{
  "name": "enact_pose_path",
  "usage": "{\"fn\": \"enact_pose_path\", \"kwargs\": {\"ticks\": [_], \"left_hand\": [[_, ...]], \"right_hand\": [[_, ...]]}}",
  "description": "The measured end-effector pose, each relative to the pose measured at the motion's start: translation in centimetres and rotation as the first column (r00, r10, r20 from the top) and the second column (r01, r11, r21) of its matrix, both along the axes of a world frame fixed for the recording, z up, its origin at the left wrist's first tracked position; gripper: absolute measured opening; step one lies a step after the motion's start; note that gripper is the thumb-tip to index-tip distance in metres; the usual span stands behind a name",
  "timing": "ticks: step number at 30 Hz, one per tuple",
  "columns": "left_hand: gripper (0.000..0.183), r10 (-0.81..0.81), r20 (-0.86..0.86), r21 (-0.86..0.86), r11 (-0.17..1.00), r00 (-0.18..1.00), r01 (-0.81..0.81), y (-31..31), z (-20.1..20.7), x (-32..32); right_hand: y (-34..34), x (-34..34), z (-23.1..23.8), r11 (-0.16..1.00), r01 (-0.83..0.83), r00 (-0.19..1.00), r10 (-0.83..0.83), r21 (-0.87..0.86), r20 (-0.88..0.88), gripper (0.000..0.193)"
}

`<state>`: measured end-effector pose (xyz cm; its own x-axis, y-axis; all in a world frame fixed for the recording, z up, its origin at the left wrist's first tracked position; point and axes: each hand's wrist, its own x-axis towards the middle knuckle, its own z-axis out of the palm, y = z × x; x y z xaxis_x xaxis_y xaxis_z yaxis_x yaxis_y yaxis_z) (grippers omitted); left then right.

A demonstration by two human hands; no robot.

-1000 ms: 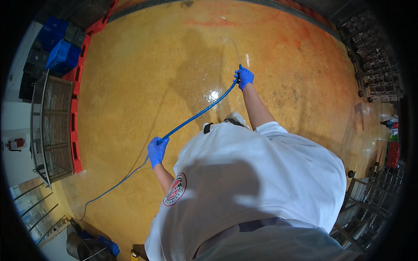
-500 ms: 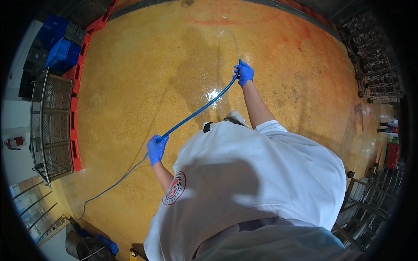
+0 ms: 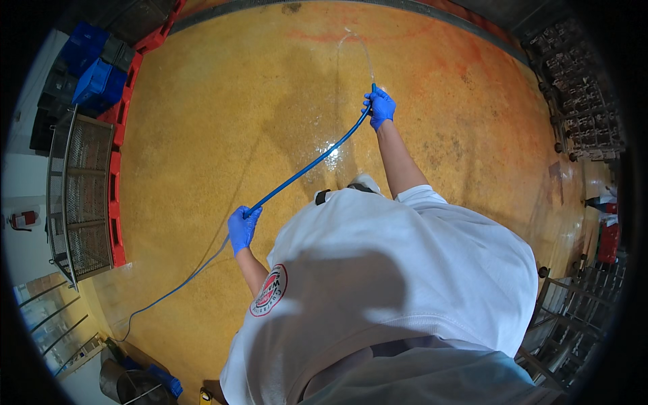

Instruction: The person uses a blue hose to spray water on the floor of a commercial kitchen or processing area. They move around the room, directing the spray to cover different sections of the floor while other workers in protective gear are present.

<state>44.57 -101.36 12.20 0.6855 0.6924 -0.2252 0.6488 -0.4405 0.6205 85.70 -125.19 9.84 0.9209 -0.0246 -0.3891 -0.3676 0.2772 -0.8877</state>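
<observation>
Wet orange-yellow floor (image 3: 202, 135), blue crates (image 3: 94, 74) and metal racks (image 3: 81, 196) along walls.

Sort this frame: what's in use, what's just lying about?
In use:
left hand, gloved, gripping the blue hose
right hand, gloved, at the hose's spraying end
wet floor

Lying about:
blue crates
red barrier
mesh cage
metal racks

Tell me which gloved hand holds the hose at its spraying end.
The right hand, stretched out ahead, grips the blue hose at its tip, where water arcs onto the floor. The left hand holds it further back.
</observation>
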Motion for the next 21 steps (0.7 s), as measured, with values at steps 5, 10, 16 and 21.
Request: {"fn": "enact_pose_path", "kwargs": {"ticks": [5,10,16,21], "left_hand": [[0.037,0.004,0.003,-0.002,1.0,1.0,-0.004,0.0,0.2,0.1],[0.036,-0.001,-0.003,0.001,1.0,1.0,0.001,0.0,0.7,0.3],[0.034,-0.018,-0.049,-0.007,1.0,0.999,0.018,0.1,1.0,0.5],[0.033,-0.085,-0.077,-0.009,0.996,0.993,0.085,0.6,1.1,0.7]], "right_hand": [[0.0,0.1,0.7,1.0,0.006,0.999,-0.007,0.018,0.049,0.02],[0.2,-0.1,2.1,0.998,0.025,0.997,-0.03,0.064,0.076,0.025],[-0.4,-0.6,2.5,0.998,0.043,0.997,-0.045,0.042,0.063,0.028],[-2.5,-1.7,0.8,0.998,0.064,0.997,-0.064,-0.008,-0.035,0.028]]}}
